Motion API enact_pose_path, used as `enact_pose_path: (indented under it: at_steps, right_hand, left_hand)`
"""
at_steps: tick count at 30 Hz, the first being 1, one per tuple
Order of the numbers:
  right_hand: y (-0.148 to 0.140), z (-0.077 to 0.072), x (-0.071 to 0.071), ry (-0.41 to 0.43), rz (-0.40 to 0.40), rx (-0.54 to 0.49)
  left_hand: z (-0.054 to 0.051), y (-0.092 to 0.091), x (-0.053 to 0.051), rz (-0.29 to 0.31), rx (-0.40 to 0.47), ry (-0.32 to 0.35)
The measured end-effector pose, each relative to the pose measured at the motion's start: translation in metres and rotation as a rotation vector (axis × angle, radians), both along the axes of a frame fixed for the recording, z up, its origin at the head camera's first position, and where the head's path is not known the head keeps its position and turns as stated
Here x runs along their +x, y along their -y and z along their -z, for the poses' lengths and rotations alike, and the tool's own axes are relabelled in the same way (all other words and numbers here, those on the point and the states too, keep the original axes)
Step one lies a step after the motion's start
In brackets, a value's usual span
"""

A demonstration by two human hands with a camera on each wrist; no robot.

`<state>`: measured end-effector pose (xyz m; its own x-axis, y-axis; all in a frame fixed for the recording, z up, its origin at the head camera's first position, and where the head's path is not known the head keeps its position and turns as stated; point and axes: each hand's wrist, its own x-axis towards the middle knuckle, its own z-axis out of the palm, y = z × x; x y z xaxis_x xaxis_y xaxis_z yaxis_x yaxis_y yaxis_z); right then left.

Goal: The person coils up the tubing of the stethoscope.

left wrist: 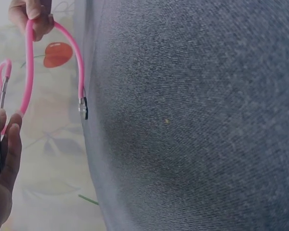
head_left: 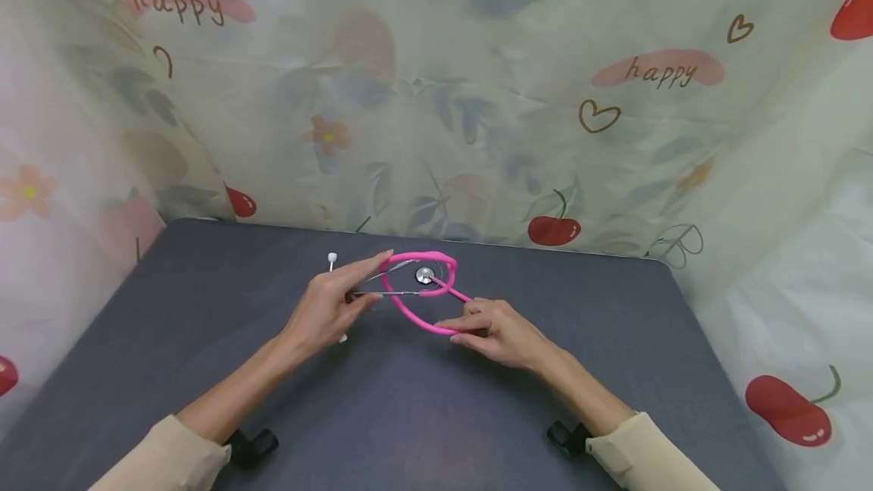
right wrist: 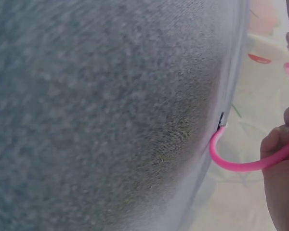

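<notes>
"Where is the pink stethoscope [head_left: 416,320]?"

"Stretched between a person's hands over a dark table [head_left: 436,415]. The left hand [head_left: 330,303] grips its metal ear tubes [head_left: 401,293]; the right hand [head_left: 503,332] pinches its rubbery pink tubing."

"And the chest piece [head_left: 424,275]?"

"Beyond the right fingertips, toward the table's far edge; whether it touches the surface cannot be told."

"The white ear tips [head_left: 332,257]?"

"One beyond the left hand, one on its near side."

A stethoscope [head_left: 411,315] is held between the left hand [head_left: 332,298] and right hand [head_left: 501,332], its pink tubing [head_left: 426,254] looped (the silver chestpiece [head_left: 425,275] shows within, from above), its metal ear tubes [head_left: 402,293] white-tipped.
</notes>
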<state>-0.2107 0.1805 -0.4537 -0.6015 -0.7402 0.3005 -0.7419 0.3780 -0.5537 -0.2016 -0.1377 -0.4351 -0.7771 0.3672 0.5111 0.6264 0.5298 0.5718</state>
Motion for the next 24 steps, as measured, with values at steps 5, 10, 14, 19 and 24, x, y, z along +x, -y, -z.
enact_pose_path:
  at_steps: [5, 10, 14, 19, 24]
  right_hand:
    - [0.002, -0.004, 0.001, 0.004, -0.010, -0.014]
    - [0.004, -0.010, 0.003, 0.002, -0.026, -0.018]
    - [0.006, -0.012, 0.003, -0.005, -0.046, -0.020]
    - [0.008, -0.016, 0.004, -0.007, -0.062, -0.035]
    - [0.010, -0.019, 0.006, 0.027, -0.047, -0.120]
  left_hand:
    - [0.002, 0.001, 0.000, -0.012, -0.007, 0.012]
    - [0.004, 0.001, 0.000, -0.031, -0.017, 0.023]
    - [0.006, 0.002, 0.000, -0.048, -0.022, 0.039]
    - [0.008, 0.003, 0.001, -0.056, -0.024, 0.046]
    - [0.009, 0.005, 0.001, -0.058, -0.057, 0.024]
